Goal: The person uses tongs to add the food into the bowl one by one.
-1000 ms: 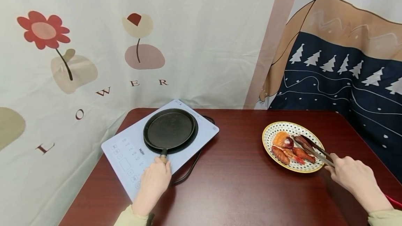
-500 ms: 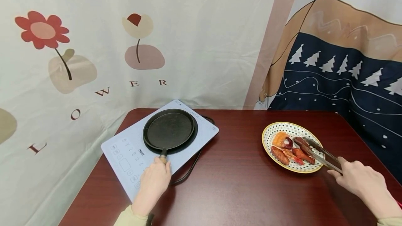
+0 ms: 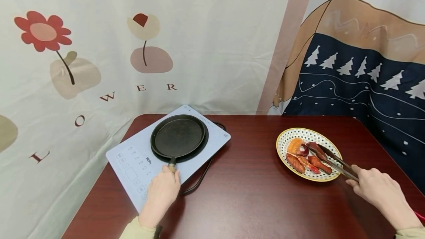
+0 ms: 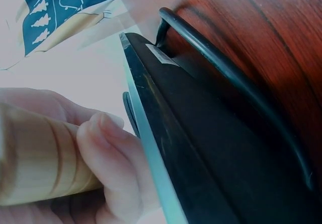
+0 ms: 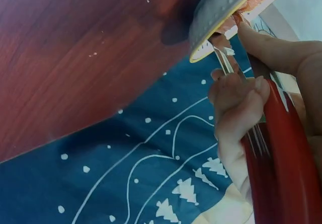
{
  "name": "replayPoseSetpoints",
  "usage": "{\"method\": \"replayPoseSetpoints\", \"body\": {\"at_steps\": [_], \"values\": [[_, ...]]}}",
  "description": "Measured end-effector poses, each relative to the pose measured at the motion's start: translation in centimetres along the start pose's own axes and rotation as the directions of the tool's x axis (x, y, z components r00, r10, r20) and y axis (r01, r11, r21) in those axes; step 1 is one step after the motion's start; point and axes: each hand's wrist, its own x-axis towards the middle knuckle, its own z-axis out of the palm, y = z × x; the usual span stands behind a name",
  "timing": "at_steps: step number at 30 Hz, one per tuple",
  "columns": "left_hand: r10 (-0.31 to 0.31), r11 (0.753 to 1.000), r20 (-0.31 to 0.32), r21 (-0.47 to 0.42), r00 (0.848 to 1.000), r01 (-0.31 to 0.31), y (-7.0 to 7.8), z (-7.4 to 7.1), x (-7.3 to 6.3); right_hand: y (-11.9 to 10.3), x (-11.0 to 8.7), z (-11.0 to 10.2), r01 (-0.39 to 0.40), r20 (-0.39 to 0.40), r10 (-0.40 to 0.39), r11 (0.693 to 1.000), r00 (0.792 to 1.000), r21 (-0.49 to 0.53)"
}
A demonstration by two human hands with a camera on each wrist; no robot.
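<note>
My left hand [image 3: 163, 189] grips the wooden handle [image 4: 45, 158] of a round black frying pan [image 3: 178, 135], fingers wrapped round it. The pan sits on a white induction cooker [image 3: 132, 159]. At the right, my right hand [image 3: 376, 189] holds metal tongs [image 3: 345, 169] with red handles [image 5: 292, 153]. Their tips reach over a dotted plate [image 3: 281, 158] with a yellow rim, one on either side of a dark reddish strip of meat [image 3: 313, 147]; whether they squeeze it I cannot tell. Browned sausage-like pieces [image 3: 295, 162] and an orange piece [image 3: 294, 145] lie beside it.
A black cord [image 3: 200, 182] loops out beside the cooker onto the dark red wooden table [image 3: 245, 194]. Behind the table hang a pale printed curtain [image 3: 216, 40] and a dark blue cloth [image 3: 335, 91] with white trees.
My right hand first draws the tongs back a little to the right, then brings them left over the plate again. The left hand and frying pan stay still.
</note>
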Motion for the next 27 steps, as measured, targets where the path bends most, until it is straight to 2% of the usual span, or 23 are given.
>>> {"method": "replayPoseSetpoints", "body": {"at_steps": [11, 20, 27], "values": [[-0.012, 1.0, 0.015, -0.009, 1.0, 0.012, 0.01, -0.06, 0.07, 0.12, 0.24, 0.13, -0.055, 0.041, 0.053, 0.998, 0.998, 0.045], [-0.009, 1.0, 0.003, -0.006, 1.0, 0.009, 0.04, -0.06, 0.02, -0.29, 0.19, -0.09, -0.064, -0.002, 0.064, 0.998, 0.998, 0.029], [-0.021, 1.0, 0.018, -0.016, 1.0, 0.022, -0.01, -0.11, 0.0, -0.56, 0.29, -0.65, -0.053, -0.059, 0.055, 0.998, 0.997, 0.024]]}}
